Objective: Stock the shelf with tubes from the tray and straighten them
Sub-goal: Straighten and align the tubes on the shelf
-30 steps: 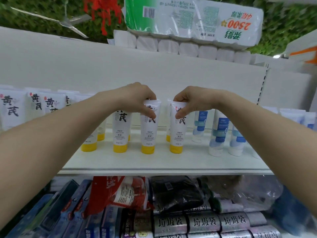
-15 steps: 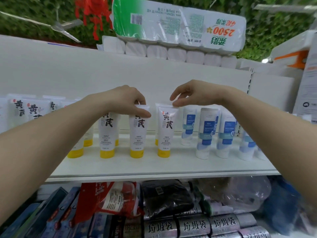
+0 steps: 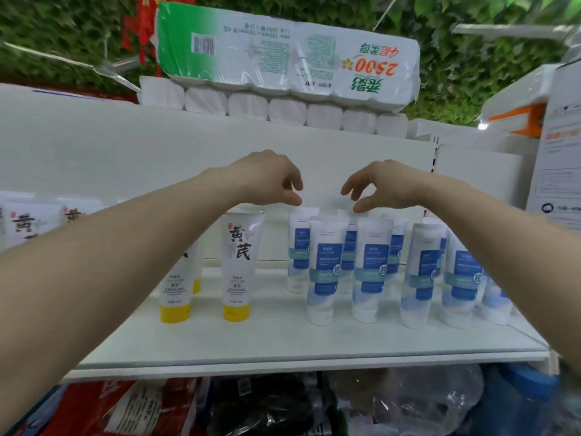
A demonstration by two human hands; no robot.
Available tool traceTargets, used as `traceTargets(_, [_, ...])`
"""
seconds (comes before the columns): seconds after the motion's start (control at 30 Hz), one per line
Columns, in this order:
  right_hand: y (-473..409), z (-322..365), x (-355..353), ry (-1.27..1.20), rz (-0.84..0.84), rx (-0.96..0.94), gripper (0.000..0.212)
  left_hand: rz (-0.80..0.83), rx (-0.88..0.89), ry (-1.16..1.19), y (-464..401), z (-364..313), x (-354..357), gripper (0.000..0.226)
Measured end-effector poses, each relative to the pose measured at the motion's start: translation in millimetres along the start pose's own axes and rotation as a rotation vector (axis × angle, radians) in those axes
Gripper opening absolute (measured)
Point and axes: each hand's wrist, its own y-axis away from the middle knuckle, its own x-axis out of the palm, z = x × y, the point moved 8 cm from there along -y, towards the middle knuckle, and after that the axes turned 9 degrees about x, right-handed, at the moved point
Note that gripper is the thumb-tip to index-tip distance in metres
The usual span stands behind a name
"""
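White tubes with yellow caps (image 3: 237,265) stand cap-down on the white shelf (image 3: 283,347), left of centre. Several white tubes with blue labels (image 3: 323,272) stand in rows to their right. My left hand (image 3: 270,177) hovers above the rightmost yellow-capped tube, fingers loosely curled, holding nothing. My right hand (image 3: 374,187) hovers just above the tops of the blue-labelled tubes, fingers loosely curled and apart, holding nothing. No tray shows in this view.
A large pack of toilet paper rolls (image 3: 283,61) lies on top of the shelf unit. White cartons (image 3: 553,146) stand at the right. Below the shelf lie a red bag (image 3: 132,407), a black bag (image 3: 264,404) and clear plastic bags (image 3: 408,401).
Both hands have let go of the yellow-capped tubes, lifted and moved right; the view has shifted right, so the blue-labelled tubes now sit under my right hand.
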Motion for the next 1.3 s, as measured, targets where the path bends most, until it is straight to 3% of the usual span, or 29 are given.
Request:
traceTargets(0.2, [-23.0,-11.3,27.7,0.040,0.115,-0.038,0.034,0.147,-0.040,-0.033,-37.4,-6.9,34.2,0.041])
traceTargets(0.53, [-42.3,-8.8,44.0,0.074,0.141,-0.110,0.008,0.239,-0.015,-0.106,-52.2,-10.4,49.2,0.012])
traceTargets(0.77, [-45.2,9.5,45.2,-0.006,0.143,-0.149,0.020,0.256,-0.052,-0.081,-39.5,-3.7,43.7,0.022])
traceTargets(1.1, [-44.3,12.5,42.1,-0.010,0.161,-0.141,0.015,0.257,-0.096,-0.067,-32.4,1.0,42.4,0.035])
traceTargets(1.2, [-35.4,3.9,28.1,-0.074,0.139,-0.116,0.026,0.215,-0.084,-0.038,-29.9,-0.8,37.6,0.033])
traceTargets(1.3, [-20.2,-9.7,8.4,-0.107,0.064,-0.088,0.025,-0.035,-0.041,0.022,-25.4,-10.3,10.3,0.025])
